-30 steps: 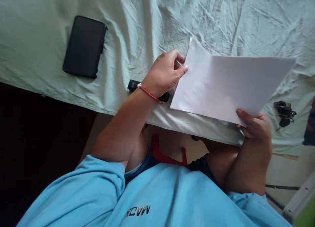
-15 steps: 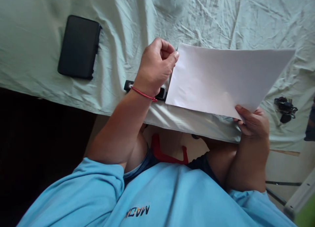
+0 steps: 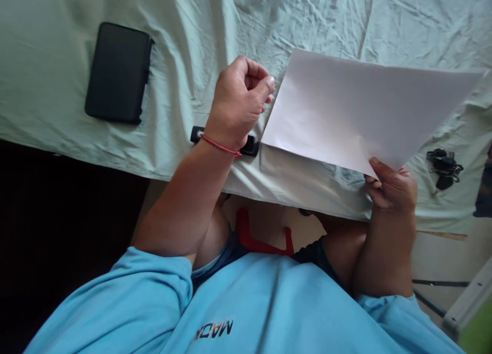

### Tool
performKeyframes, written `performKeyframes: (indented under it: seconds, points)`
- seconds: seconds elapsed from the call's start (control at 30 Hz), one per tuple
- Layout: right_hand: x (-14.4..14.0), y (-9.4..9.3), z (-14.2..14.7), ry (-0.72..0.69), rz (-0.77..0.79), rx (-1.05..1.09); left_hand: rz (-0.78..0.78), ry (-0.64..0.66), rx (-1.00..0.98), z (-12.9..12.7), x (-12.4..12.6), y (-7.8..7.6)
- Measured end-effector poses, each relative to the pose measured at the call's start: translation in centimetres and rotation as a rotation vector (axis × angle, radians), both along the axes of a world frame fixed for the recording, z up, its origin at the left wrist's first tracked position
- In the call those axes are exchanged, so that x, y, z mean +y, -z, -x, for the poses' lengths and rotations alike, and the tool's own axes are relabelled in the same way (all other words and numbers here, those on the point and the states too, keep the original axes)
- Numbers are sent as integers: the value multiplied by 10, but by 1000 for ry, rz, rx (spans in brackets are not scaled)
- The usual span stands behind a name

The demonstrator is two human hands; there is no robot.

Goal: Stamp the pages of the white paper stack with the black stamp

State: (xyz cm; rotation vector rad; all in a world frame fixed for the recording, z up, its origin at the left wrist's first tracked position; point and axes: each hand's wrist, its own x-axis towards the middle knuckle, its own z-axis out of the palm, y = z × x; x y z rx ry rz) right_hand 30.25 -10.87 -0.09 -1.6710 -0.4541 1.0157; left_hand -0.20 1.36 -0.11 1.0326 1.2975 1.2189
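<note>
Fingers (image 3: 257, 67) of the left hand (image 3: 234, 100): curled inward, thumb tip drawn up against the forefinger, apart from the left edge of the paper (image 3: 346, 108); a second ago they were at that edge, where a leaf stood bent up, now lying level with the rest. Left arm: reaching forward at a slant, bent at the elbow, wrist with red bracelet (image 3: 219, 145) above a black object (image 3: 251, 146); contact there cannot be told. Right hand (image 3: 395, 187): clamped on the paper near its lower right corner, thumb on top, other fingers beneath, forearm upright in view. Paper: white, held over the tabletop (image 3: 184, 82), between the hands and to the left of the keys (image 3: 445, 168); its left edge sits farther forward and to the right than half a second ago. Black case (image 3: 118, 72): on the tabletop, well left of the left hand.
</note>
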Motion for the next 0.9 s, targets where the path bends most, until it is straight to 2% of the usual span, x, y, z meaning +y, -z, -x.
performKeyframes:
  seconds: [0.27, 0.67, 0.9]
  points:
    - [3, 2, 11, 24, -53, 23, -23, -20, 2, 0, 1, 4]
    - [1, 9, 16, -13, -54, -6, -12, -1, -6, -1, -1, -4]
    - [0, 3, 19, -18, -38, 9, -23, -4, -12, -1, 0, -2]
